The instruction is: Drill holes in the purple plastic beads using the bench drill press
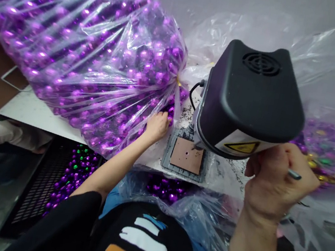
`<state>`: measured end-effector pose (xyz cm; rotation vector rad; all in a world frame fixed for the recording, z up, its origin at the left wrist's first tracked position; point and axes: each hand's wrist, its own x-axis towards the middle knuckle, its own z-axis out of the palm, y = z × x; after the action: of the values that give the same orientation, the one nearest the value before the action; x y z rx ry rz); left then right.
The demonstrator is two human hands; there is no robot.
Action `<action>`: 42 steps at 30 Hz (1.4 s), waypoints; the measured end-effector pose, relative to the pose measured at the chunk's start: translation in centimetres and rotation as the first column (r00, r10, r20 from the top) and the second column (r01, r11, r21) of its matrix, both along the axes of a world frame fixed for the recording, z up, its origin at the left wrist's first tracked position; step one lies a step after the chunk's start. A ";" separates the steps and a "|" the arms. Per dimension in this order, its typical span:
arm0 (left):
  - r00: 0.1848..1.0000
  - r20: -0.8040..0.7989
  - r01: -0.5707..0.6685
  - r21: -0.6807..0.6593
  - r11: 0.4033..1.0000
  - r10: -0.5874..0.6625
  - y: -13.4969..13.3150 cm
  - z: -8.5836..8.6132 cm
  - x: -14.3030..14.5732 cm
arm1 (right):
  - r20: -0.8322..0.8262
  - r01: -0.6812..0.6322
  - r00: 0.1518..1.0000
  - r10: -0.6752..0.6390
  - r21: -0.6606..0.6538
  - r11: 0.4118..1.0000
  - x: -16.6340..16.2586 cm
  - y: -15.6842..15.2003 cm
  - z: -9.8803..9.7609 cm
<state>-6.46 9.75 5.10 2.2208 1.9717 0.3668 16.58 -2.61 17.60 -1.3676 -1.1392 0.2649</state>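
Note:
My left hand reaches forward with curled fingers into the loose purple balls at the tied neck of a big clear plastic bag full of shiny purple balls. My right hand is closed in a fist around a thin metal lever beside a small black bench drill. Under the drill head lies a brown pad on a grey base plate.
A white table bears the bag and the drill. A black crate with purple and green balls sits on the floor at the left. More purple balls lie in clear bags on my lap and at the right.

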 end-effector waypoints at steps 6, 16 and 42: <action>0.993 -0.093 0.070 -0.073 0.995 -0.076 2.0 0.3 0.9 | -0.002 -0.023 1.000 0.023 0.023 0.999 0.2 0.0 -0.1; 0.300 0.921 0.422 -0.362 0.831 0.248 -5.3 1.2 -1.3 | 0.004 -0.027 1.000 0.027 0.013 1.000 0.0 -0.1 -0.1; 0.800 0.469 0.292 0.239 0.926 -0.373 -9.9 -4.9 5.3 | -0.050 -0.005 0.999 0.008 0.049 0.999 -0.3 0.0 -0.4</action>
<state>-1.11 -0.13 0.24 2.1973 1.2868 0.9679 16.24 -2.56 17.21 -1.3073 -1.1019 0.2730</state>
